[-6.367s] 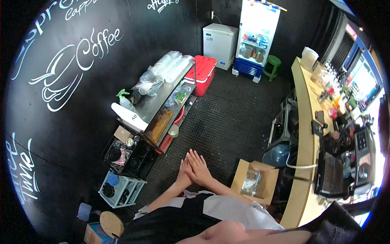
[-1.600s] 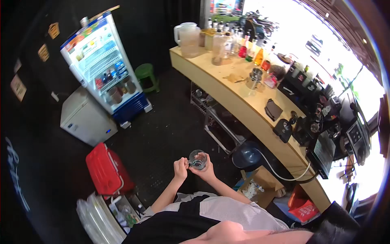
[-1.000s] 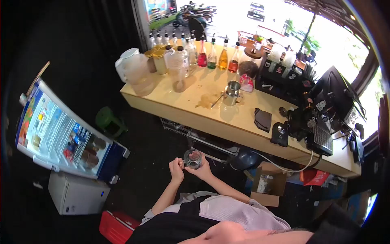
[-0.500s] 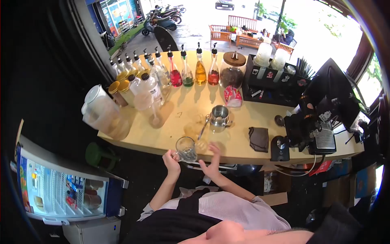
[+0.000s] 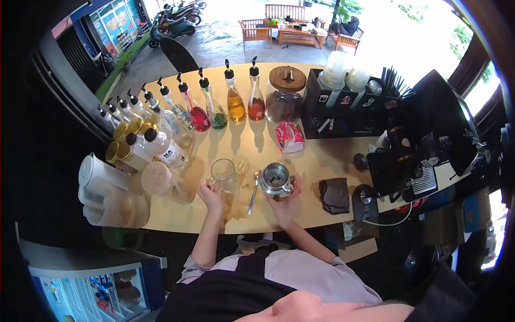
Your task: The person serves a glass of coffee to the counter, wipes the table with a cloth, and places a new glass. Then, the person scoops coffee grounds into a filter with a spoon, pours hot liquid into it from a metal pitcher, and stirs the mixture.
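A clear glass mug is at the left over the counter, its handle in the closed fingers of my left hand. I cannot tell whether the mug's base touches the wood. My right hand curls round the lower right side of a metal cup, near its handle; the inside of the cup looks dark. Between the two vessels lies a long metal spoon, its bowl pointing away from me. Wet brownish marks show on the wood beside the spoon.
Syrup bottles with pumps line the back of the counter. Plastic jugs and a lidded tub stand left. A red-white packet, a dark cloth and a coffee machine are right.
The glass mug has moved forward from the counter's front edge in my left hand. My right hand has gone from open and apart to the metal cup. The view has shifted.
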Demonstrator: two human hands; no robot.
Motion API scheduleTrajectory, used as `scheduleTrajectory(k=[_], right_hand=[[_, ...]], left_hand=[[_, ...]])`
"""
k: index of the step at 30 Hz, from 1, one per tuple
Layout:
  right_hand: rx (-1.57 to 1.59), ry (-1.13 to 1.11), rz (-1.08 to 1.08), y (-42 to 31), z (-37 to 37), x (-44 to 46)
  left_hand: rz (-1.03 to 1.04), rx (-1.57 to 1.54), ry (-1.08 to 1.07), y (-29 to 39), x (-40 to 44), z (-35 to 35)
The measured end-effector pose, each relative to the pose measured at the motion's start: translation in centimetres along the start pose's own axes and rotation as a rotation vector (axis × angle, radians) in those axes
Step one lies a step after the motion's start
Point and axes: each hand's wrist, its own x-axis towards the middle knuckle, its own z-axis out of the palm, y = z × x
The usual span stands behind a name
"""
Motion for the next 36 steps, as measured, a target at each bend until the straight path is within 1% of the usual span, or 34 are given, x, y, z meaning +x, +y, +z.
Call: scheduleTrajectory(k=[2,4,9,12,14,16,17,18,19,20,21,22,23,24,25,26,27,28,29,30,31,32,33,34,35,36], right_hand=[[-0.054,-0.034,0.078,-0.5,-0.1,0.4],[-0.057,-0.018,0.085,-0.4,0.2,0.6],[-0.125,0.023,0.090,0.7,1.2,1.6],[-0.044,0.092,0.073,1.7,2.2,2.5],[-0.021,0.099,0.092,2.6,2.9,3.0],[0.003,0.105,0.111,2.6,3.2,3.3],[0.064,0.114,0.140,2.5,3.3,3.3],[0.126,0.124,0.169,2.2,3.4,3.3],[0.123,0.128,0.174,0.5,2.9,3.3],[0.012,0.093,0.238,-1.3,2.0,3.2],[-0.099,0.057,0.302,-2.5,1.4,2.9],[-0.103,0.062,0.307,-2.4,0.7,2.2],[-0.190,0.116,0.176,-2.2,-0.5,1.5],[-0.278,0.169,0.042,-1.8,-1.7,1.2],[-0.282,0.174,0.046,-1.4,-2.9,1.4],[-0.348,0.240,0.007,-0.8,-4.4,1.6],[-0.414,0.306,-0.029,-0.3,-5.9,1.7],[-0.422,0.310,-0.020,0.1,-7.3,2.1],[-0.578,0.266,0.036,0.5,-8.7,3.0],[-0.732,0.220,0.092,0.9,-9.7,3.6],[-0.737,0.220,0.098,1.4,-10.3,3.9],[-0.875,0.104,0.231,2.1,-10.7,4.0],[-1.008,-0.014,0.365,2.8,-10.9,4.0],[-1.096,-0.120,0.411,3.3,-10.9,3.9],[-1.101,-0.118,0.416,3.6,-11.0,3.7],[-1.095,-0.124,0.387,3.6,-10.9,3.5]], left_hand=[[-0.014,-0.003,0.015,-0.3,0.8,0.7],[-0.028,0.006,-0.044,-0.3,1.4,1.2],[-0.059,-0.027,-0.072,-0.9,2.9,2.4],[-0.052,-0.045,-0.099,-1.7,3.8,2.4],[-0.054,-0.057,-0.114,-2.1,3.9,2.2],[-0.041,0.018,-0.206,-2.0,3.9,1.7],[-0.045,0.021,-0.210,-2.0,3.8,1.5],[-0.005,0.058,-0.248,-1.9,3.6,1.5],[0.034,0.095,-0.287,-1.6,3.3,1.5],[0.028,0.099,-0.292,-1.2,2.8,1.3],[0.169,0.215,-0.294,-0.5,2.2,1.3],[0.311,0.330,-0.296,-0.1,1.7,1.1],[0.306,0.331,-0.303,0.0,1.3,0.5],[0.442,0.397,-0.180,0.1,0.7,-0.3],[0.578,0.461,-0.056,0.1,0.1,-1.3],[0.575,0.462,-0.065,0.2,-0.8,-2.7],[0.517,0.453,-0.228,0.2,-1.7,-4.5],[0.453,0.442,-0.390,0.7,-2.4,-5.0],[0.445,0.445,-0.400,0.8,-2.7,-4.9],[0.420,0.701,-0.583,2.0,-3.4,-3.6],[0.390,0.956,-0.765,2.5,-3.8,-2.4],[0.386,0.956,-0.770,2.3,-4.0,-1.5],[0.394,1.142,-0.857,2.0,-4.1,-0.5],[0.400,1.328,-0.943,1.8,-4.1,0.5],[0.399,1.325,-0.950,1.4,-4.1,1.2],[0.432,1.429,-1.003,0.9,-4.0,1.8]])
